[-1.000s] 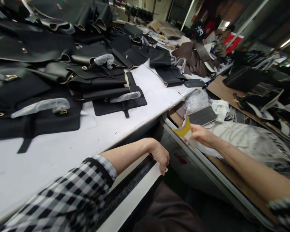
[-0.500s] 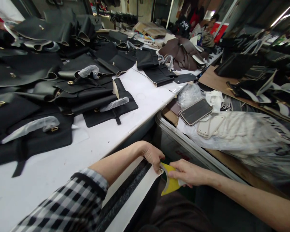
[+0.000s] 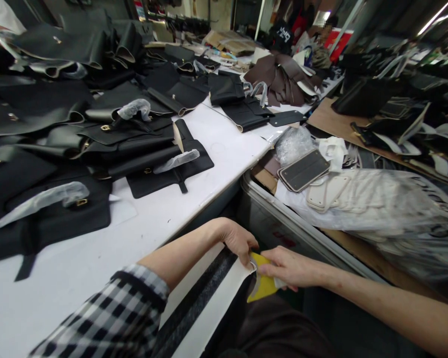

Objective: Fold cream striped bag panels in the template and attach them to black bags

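My left hand [image 3: 239, 241] is bent over the far end of a long white leather-like piece [image 3: 220, 297] with a dark strip along it. Its fingers are closed on the end edge of that piece, which slants down across my lap. From the right, my right hand [image 3: 288, 268] grips a flat yellow scraper [image 3: 262, 289] between thumb and fingers. The scraper's curved edge faces the white piece's end, right beside my left fingertips; whether they touch I cannot tell. Something pale shows under my right fingers, partly hidden.
A white table [image 3: 142, 238] on the left bears several black leather bag parts [image 3: 160, 174], some with plastic-wrapped handles. Brown leather pieces [image 3: 280, 79] lie farther back. To my right, a grey bin [image 3: 269, 219] holds a plastic bag [image 3: 388, 204] of pale pieces. People are in the background.
Both hands have stayed close together; the scraper has tilted slightly and its curved edge is nearer the white piece's end. The view has shifted slightly.
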A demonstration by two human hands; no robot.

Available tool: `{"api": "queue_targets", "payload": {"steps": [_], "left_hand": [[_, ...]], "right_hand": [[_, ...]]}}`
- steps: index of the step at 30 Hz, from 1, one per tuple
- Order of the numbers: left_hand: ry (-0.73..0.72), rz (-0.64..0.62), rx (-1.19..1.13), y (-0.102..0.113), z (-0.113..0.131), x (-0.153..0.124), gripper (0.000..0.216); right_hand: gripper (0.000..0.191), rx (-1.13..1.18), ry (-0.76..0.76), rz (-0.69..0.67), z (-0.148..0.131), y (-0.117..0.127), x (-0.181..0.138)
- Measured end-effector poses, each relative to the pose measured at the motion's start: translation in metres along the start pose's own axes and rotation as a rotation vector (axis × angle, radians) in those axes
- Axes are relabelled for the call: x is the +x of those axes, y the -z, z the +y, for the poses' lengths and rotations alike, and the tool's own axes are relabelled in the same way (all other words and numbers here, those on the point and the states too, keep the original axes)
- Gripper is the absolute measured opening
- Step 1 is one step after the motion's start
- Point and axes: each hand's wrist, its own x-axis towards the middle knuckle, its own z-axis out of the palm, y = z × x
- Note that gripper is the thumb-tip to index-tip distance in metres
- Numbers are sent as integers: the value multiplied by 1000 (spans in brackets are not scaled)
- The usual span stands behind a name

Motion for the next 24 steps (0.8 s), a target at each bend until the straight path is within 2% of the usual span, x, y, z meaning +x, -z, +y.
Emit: {"api": "queue_targets", "payload": {"steps": [7, 14, 20, 24], "left_hand": [[-36, -5, 37, 2, 1, -3, 71], [-85, -24, 68, 2, 2, -6, 69], [-120, -29, 29, 0, -3, -2, 62], [-136, -15, 11, -1, -7, 2, 56]], "right_hand": [[35, 42, -49, 33, 0, -5, 0], [36, -101, -39, 63, -10, -2, -1], [35, -190, -13, -6, -15, 7, 1], [34, -169, 19, -82, -14, 12, 4]]}}
